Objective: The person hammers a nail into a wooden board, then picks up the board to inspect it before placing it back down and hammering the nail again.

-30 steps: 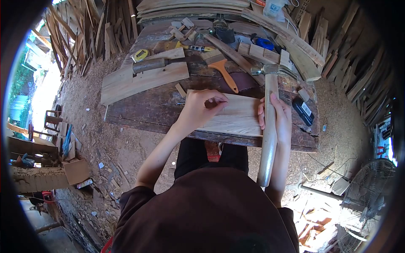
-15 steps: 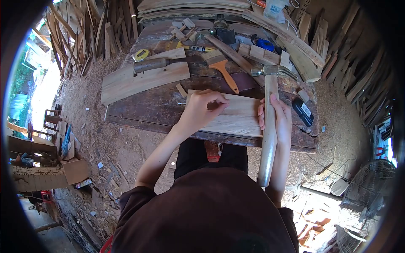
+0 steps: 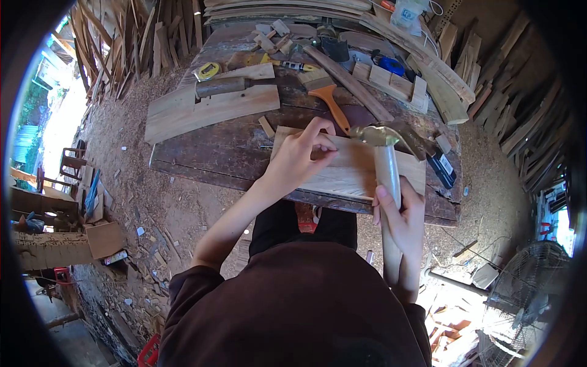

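My right hand (image 3: 396, 211) grips the pale wooden handle of a hammer (image 3: 386, 165). Its metal head is raised above a light wooden board (image 3: 348, 168) lying on the dark workbench (image 3: 214, 153). My left hand (image 3: 301, 156) rests on the board's left part, fingers pinched together on something too small to make out. The hammer head hangs just to the right of those fingers.
On the bench lie an orange-handled brush (image 3: 327, 92), a chisel (image 3: 223, 87) on a curved plank (image 3: 208, 110), a yellow tape measure (image 3: 206, 70), a black tool (image 3: 441, 165) and wood offcuts. Scrap timber is stacked around. A fan (image 3: 526, 293) stands lower right.
My right hand has slid down the handle and lifted the hammer off the bench; its head moved left, over the board. My left hand stays pinched on the board.
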Motion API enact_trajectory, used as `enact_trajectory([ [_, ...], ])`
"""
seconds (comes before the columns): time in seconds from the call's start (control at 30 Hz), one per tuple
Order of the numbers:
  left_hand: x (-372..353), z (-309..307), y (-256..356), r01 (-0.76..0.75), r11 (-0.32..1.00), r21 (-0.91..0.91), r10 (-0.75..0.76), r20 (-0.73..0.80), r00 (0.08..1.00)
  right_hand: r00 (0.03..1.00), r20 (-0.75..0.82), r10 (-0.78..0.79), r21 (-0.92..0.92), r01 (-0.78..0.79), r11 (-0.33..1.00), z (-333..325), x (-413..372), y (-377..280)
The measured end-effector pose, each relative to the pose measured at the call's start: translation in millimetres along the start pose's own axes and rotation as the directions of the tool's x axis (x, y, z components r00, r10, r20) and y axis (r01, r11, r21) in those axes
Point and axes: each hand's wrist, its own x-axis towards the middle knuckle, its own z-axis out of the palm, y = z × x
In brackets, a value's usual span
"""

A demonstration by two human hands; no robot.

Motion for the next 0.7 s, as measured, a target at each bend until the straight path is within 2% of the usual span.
enact_trajectory([
  [0.07, 0.4, 0.4, -1.2, -0.010, 1.000, -0.001, 0.010, -0.005, 1.000, 0.999, 0.045, -0.027, -0.036, 0.028, 0.999, 3.6, -3.5, -1.5],
  [0.2, -0.6, -0.3, -1.5, -0.012, 1.000, 0.019, 0.012, -0.013, 1.000, 0.985, 0.148, 0.092, -0.155, -0.068, 0.985, 2.7, -1.7, 1.5],
  [0.3, -0.8, 0.4, -3.2, -0.010, 1.000, 0.008, 0.010, -0.002, 1.000, 0.997, 0.062, 0.053, -0.088, -0.047, 0.995, 1.5, -6.4, -7.0],
  [0.4, -0.5, 0.0, -2.3, -0.011, 1.000, 0.011, 0.011, -0.004, 1.000, 0.998, 0.052, 0.030, -0.113, -0.024, 0.993, 4.9, -6.6, -8.1],
  [0.57, 0.4, -0.8, -2.8, 0.016, 1.000, -0.015, -0.016, 0.015, 1.000, 0.989, 0.132, 0.069, -0.227, -0.038, 0.973, 2.9, -7.5, -17.3],
  [0.63, -0.7, -1.4, -2.5, 0.009, 1.000, -0.013, -0.009, 0.015, 1.000, 1.000, 0.001, -0.024, -0.104, 0.023, 0.994, 7.1, -12.7, -17.3],
  [0.7, 0.3, -2.1, -0.6, 0.046, 0.999, -0.027, -0.045, 0.041, 0.998, 0.999, 0.041, 0.022, -0.162, -0.016, 0.987, 9.2, -9.2, -17.0],
])
